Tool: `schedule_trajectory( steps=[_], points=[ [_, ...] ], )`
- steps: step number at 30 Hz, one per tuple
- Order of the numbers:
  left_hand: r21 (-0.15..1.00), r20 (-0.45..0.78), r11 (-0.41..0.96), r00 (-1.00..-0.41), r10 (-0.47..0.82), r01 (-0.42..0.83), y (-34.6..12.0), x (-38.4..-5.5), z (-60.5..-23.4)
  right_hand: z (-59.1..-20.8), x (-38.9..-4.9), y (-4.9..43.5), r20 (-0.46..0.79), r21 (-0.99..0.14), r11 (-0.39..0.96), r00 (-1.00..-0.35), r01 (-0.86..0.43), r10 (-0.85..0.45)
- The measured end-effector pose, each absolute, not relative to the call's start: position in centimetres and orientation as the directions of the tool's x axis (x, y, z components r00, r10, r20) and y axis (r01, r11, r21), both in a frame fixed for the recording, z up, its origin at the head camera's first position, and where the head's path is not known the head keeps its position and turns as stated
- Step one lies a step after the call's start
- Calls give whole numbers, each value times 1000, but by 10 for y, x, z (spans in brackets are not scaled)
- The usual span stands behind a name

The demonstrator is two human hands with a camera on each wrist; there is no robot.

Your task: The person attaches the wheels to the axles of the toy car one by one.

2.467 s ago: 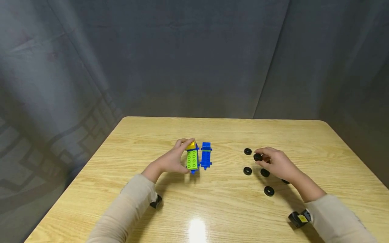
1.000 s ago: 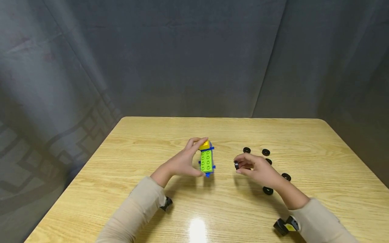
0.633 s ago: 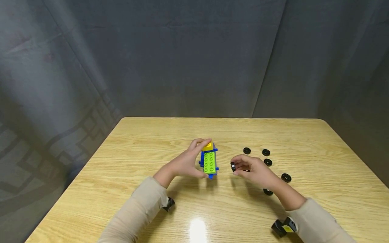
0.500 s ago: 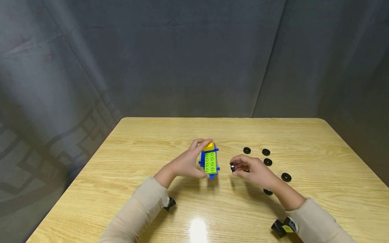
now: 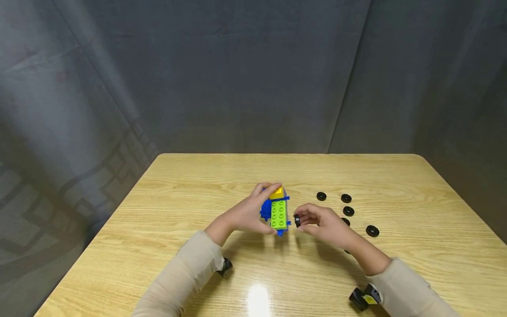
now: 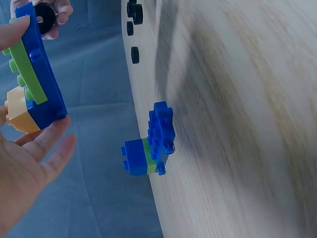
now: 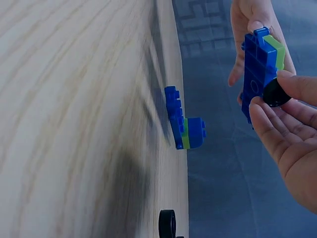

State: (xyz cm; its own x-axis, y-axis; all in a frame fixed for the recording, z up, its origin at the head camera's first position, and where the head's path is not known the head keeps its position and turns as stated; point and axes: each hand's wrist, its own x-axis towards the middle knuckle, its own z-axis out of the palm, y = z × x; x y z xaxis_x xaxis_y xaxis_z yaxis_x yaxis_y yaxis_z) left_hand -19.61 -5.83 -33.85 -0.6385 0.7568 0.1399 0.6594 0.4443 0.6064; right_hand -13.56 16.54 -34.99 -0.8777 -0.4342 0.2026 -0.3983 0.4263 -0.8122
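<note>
My left hand (image 5: 248, 213) grips a toy brick car between thumb and fingers, above the table; it has a blue wheeled-base plate (image 6: 47, 74), a lime green brick (image 5: 279, 215) and a yellow brick (image 5: 277, 193). Between the thumb and fingers of my right hand (image 5: 326, 224) is a black toy wheel (image 7: 275, 93). That wheel stands on edge at the car's right side, beside a blue axle peg; whether they touch I cannot tell. A second blue car base (image 6: 161, 131), with a green piece and a blue brick on it, rests on the table, partly hidden behind my left hand in the head view.
Several loose black wheels lie flat to the right, among them a far wheel (image 5: 321, 196) and a right-hand wheel (image 5: 372, 230); some are partly covered by my right hand. Grey cloth (image 5: 253, 88) hangs behind the wooden table (image 5: 198, 176).
The left hand has carried the brick car to the right, past the second base. My right hand has brought the pinched wheel left from the loose wheels to the car's side.
</note>
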Motion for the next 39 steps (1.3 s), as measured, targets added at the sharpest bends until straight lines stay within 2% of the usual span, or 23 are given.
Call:
schedule_trajectory(
  steps=[29, 39],
  points=[
    [600, 153, 445, -641, 752, 665, -52, -196, -345, -356, -132, 160, 159, -830, 422, -880, -365, -449],
    [697, 230, 317, -619, 751, 644, -51, -199, -352, -362, -129, 155, 226, -849, 362, -883, -385, -411]
  ],
)
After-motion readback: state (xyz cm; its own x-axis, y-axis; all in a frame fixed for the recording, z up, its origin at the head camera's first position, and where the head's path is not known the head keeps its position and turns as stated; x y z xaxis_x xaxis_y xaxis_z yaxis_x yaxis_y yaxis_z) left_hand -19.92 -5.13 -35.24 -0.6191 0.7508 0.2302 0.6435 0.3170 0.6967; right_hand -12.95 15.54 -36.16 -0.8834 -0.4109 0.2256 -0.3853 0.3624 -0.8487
